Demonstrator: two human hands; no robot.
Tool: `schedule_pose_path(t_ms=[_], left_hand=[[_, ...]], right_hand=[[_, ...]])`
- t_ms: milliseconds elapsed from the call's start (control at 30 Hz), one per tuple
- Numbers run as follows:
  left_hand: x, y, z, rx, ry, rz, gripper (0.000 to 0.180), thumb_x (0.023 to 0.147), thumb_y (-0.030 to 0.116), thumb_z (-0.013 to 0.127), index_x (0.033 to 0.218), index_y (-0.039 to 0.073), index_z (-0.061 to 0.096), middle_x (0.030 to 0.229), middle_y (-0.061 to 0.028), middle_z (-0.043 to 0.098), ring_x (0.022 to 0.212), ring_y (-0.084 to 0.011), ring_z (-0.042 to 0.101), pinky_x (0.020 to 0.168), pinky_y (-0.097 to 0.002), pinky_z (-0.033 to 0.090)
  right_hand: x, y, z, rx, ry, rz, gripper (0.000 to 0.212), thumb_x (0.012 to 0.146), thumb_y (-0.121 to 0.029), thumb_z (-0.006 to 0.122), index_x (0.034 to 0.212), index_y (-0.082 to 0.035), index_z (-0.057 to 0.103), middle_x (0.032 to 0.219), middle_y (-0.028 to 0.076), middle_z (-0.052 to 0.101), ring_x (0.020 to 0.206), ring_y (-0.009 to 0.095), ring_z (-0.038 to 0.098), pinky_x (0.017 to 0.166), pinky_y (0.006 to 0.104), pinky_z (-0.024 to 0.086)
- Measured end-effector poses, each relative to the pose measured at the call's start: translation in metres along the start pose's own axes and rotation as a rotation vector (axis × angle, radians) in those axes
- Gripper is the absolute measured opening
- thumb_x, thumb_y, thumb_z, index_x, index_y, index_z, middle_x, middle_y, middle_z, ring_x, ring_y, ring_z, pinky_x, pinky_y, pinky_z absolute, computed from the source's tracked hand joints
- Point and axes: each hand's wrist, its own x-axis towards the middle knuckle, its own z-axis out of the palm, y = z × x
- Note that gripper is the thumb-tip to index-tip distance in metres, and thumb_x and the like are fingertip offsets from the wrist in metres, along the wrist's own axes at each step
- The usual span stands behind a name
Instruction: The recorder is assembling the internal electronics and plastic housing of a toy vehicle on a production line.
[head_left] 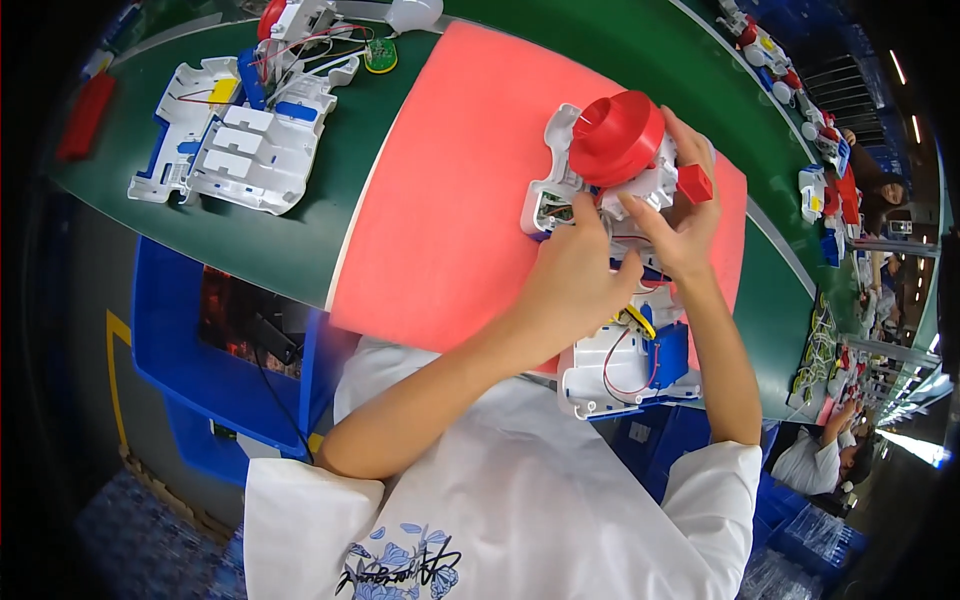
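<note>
Clock positions are taken from the centre of the pink mat [455, 190], which presumably cushions the plastic. At three o'clock, one red cone [620, 135] and one white part [648, 186] stand over a white shell [543, 198]. The right hand [687, 235] has its fingers clamped on the white part, apparently to steady it; one red block [695, 184] shows beside them. The left hand [578, 275] enters from seven o'clock, a fingertip at the shell; whether its fingers pinch anything cannot be told. One near shell [592, 385], toward five o'clock, overhangs the mat edge. On the counter [110, 175], nine to ten o'clock: one opened housing [245, 165], one green board [381, 57], one red bar [87, 115], probably kept off the mat for elbow room.
</note>
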Motion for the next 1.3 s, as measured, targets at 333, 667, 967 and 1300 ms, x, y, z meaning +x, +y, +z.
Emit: schedule_pose_path(t_ms=[333, 667, 967, 1300], left_hand=[[0.013, 0.000, -0.010, 0.181, 0.037, 0.030, 0.068, 0.086, 0.023, 0.064, 0.131, -0.018, 0.034, 0.082, -0.0320, 0.065, 0.075, -0.0480, 0.067, 0.067, -0.0518, 0.055], [0.009, 0.001, -0.028, 0.334, 0.150, 0.148, 0.038, 0.090, 0.016, 0.060, 0.121, -0.002, 0.049, 0.072, -0.0246, 0.065, 0.066, -0.0426, 0.067, 0.058, -0.0521, 0.052], [0.023, -0.009, -0.028, 1.205, 0.145, 0.459, 0.043, 0.084, 0.005, 0.058, 0.127, 0.010, 0.057, 0.060, -0.0132, 0.064, 0.056, -0.0343, 0.068, 0.049, -0.0453, 0.054], [0.036, -0.003, -0.025, 1.412, 0.175, 0.464, 0.040, 0.084, 0.004, 0.059, 0.123, 0.002, 0.055, 0.063, -0.0140, 0.067, 0.058, -0.0309, 0.070, 0.051, -0.0404, 0.056]], right_hand=[[0.002, 0.005, 0.002, -0.031, -0.001, 0.028, 0.084, 0.070, -0.017, 0.086, 0.142, 0.001, 0.046, 0.135, 0.016, 0.051, 0.124, 0.026, 0.053, 0.102, 0.0374, 0.046], [0.009, 0.008, 0.014, 0.043, 0.190, 0.403, 0.082, 0.072, -0.032, 0.088, 0.137, 0.000, 0.050, 0.118, 0.014, 0.059, 0.101, 0.018, 0.062, 0.085, 0.0289, 0.050], [0.014, 0.016, 0.012, 0.010, 0.206, 0.358, 0.095, 0.068, -0.045, 0.088, 0.136, 0.008, 0.047, 0.120, 0.023, 0.062, 0.107, 0.025, 0.065, 0.091, 0.0351, 0.052], [0.046, -0.028, 0.009, -0.064, 0.092, 0.363, 0.100, 0.069, -0.049, 0.086, 0.139, 0.007, 0.044, 0.134, 0.027, 0.053, 0.125, 0.034, 0.054, 0.105, 0.0388, 0.043]])
